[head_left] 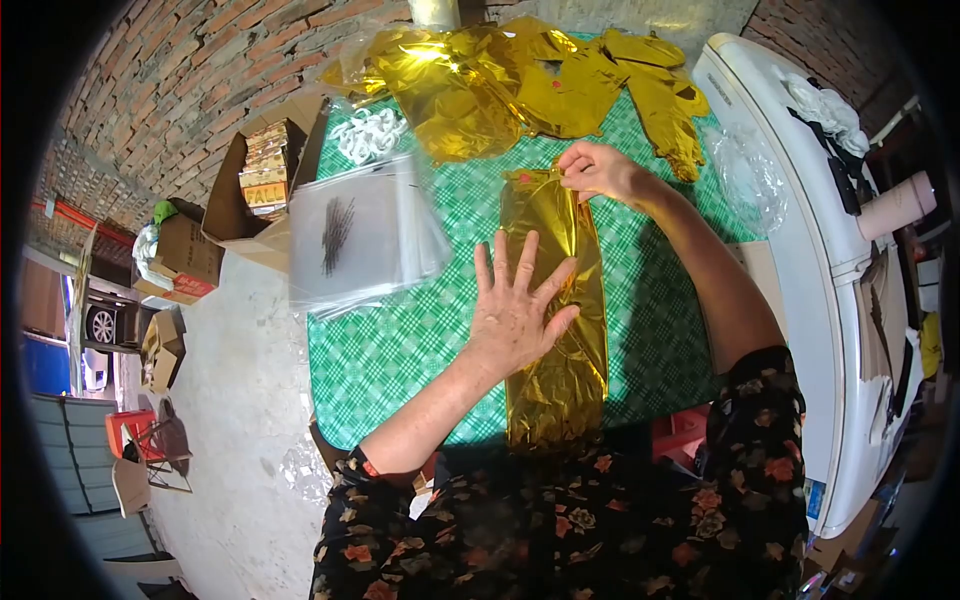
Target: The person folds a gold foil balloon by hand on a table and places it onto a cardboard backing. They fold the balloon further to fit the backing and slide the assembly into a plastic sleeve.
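A long, flat sheet of shiny gold foil, apparently a deflated foil balloon (pixel 548 400), lies lengthwise toward me over the table's near edge. My left hand (pixel 510 315) rests flat on its middle with the fingers spread. At its far right corner, my right hand (pixel 598 172) pinches the foil between thumb and fingers. A small reddish mark shows on the foil near that end. More gold foil pieces (pixel 455 115) are heaped at the back of the table. To the left lies a stack of clear plastic bags (pixel 375 235) with dark scribble-like marks on top.
A green checked cloth covers the table (pixel 390 380). White rings (pixel 368 135) lie at its back left, crumpled clear plastic (pixel 745 175) at the right. An open cardboard box (pixel 225 205) stands left; a white appliance (pixel 815 290) borders the right, with a pink cup (pixel 897 207) on it.
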The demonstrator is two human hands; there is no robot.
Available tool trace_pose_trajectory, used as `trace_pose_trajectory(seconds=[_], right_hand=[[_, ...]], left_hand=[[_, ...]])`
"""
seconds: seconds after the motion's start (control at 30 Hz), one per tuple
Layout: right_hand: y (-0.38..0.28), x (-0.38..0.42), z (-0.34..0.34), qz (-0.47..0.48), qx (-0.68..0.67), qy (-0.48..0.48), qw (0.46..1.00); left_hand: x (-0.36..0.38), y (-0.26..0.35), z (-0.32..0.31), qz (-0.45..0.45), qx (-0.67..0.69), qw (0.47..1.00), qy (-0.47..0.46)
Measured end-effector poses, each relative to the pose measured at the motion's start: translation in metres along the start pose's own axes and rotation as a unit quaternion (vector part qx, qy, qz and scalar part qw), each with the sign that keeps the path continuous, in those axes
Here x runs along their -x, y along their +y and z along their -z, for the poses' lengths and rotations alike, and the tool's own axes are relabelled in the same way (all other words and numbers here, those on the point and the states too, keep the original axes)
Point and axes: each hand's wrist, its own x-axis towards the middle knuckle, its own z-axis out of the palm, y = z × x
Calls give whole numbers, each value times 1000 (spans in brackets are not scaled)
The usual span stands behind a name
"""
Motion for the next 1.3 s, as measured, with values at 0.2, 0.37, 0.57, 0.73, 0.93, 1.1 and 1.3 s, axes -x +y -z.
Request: trace_pose_trajectory(seconds=[0.2,0.37,0.57,0.73,0.93,1.1,1.3], right_hand=[[-2,6,-4,0,27,60,998],[-10,14,-10,-60,37,95,993],[-15,17,-17,-75,74,103,989],[-3,9,-21,-24,64,92,993],[-8,12,-18,22,26,66,997],[28,-1,-15,189,137,87,969],[17,17,-42,216,370,172,887]], left_hand=[[0,0,-1,-1,0,1000,0],[0,-1,-4,-1,-4,1000,-4],[1,-1,-4,-2,-4,1000,-4],[1,-2,-5,-2,-1,1000,-2],[1,-2,-4,-3,-2,1000,-1],[1,-1,-4,-3,-5,1000,-1],[0,0,-3,1,-1,1000,-1]])
